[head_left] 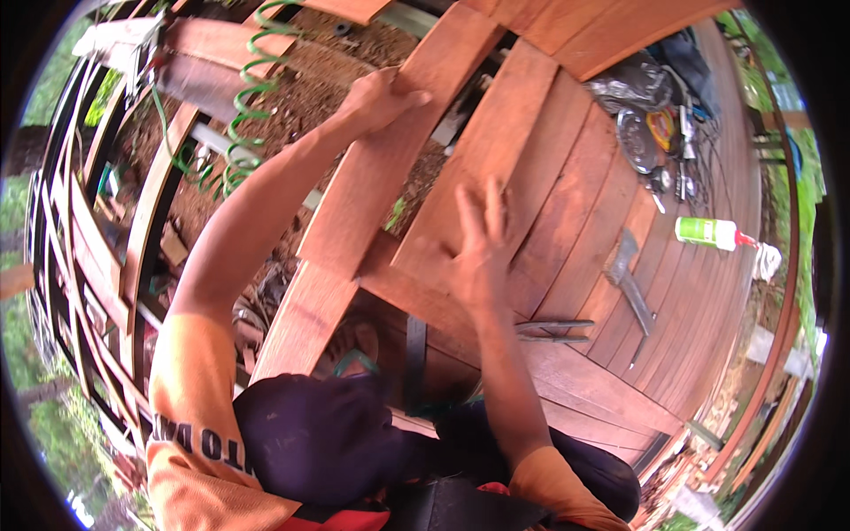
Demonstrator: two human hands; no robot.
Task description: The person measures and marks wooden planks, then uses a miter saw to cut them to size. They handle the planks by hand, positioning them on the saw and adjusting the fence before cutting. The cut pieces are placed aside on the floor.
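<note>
My left hand (385, 102) grips the left edge of a long reddish-brown wooden plank (381, 181), its thumb lying over the top face. This plank runs from the far middle toward me, and its near end rests by a cross beam (416, 288). A gap shows soil between it and a second plank (482, 133) on the right. Over the near part of that second plank is my right hand (482, 239), open with fingers spread and slightly blurred. Whether its palm presses on the wood I cannot tell.
On the laid decking (611, 159) to the right lie a hammer (629, 283), pliers (556, 331) and a white-and-green glue bottle (707, 233). A black plastic bag (633, 84) and tools lie farther back. A green coiled hose (252, 97) hangs at the left over open framing and soil.
</note>
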